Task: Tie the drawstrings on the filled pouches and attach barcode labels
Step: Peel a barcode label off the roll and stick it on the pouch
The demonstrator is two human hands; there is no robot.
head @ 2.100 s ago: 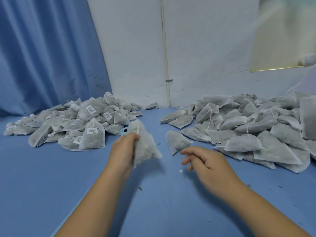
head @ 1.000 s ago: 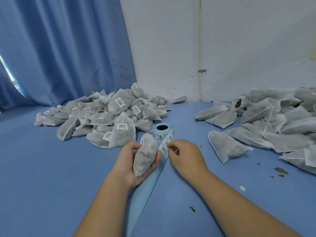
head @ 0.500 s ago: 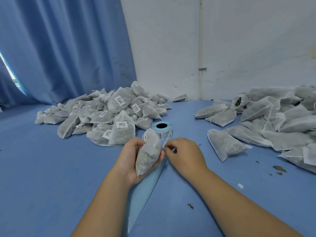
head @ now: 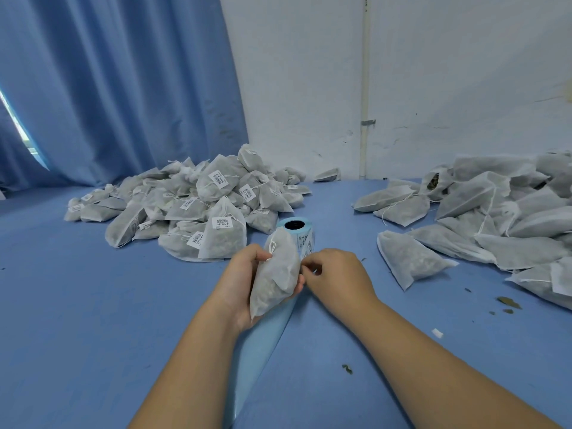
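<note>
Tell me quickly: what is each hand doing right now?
Left hand: grips the filled pouch.
Right hand: pinches the label strip coming off the roll.

Left hand (head: 240,283) curled round pouch (head: 275,280), 9 o'clock of right hand (head: 337,277); right thumb and forefinger pinch label strip (head: 307,249)

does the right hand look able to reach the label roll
Probably yes: the right hand is just in front of the label roll, nothing between; the pouch in the left hand sits aside.
</note>
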